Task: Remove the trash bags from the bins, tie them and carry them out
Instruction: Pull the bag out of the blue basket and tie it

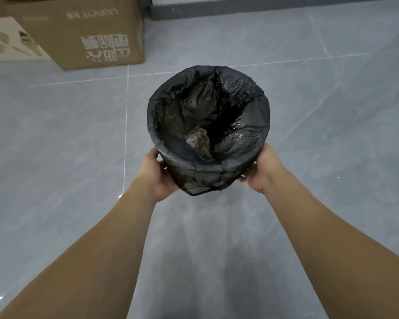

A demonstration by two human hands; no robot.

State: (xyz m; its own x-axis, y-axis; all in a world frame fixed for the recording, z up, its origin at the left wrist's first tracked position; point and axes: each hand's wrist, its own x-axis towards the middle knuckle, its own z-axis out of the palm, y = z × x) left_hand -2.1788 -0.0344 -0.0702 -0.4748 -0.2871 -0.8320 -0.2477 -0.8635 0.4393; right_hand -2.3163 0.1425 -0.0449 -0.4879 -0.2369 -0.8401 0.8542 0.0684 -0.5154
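A small round bin lined with a black trash bag [240,139] is held up above the grey floor, its mouth facing me. The bag's edge is folded over the rim and hangs down the outside, so the bin's own wall is hidden. A crumpled scrap of trash [197,140] lies inside near the bottom. My left hand [158,174] grips the bin's lower left side. On the lower right side, my right hand [262,171] presses against it. Both arms are stretched forward.
A large brown cardboard box [83,31] with printed lettering stands on the floor at the back left, a paler box [7,40] beside it. A dark baseboard [274,8] runs along the far wall. Grey floor tiles [55,146] spread all around.
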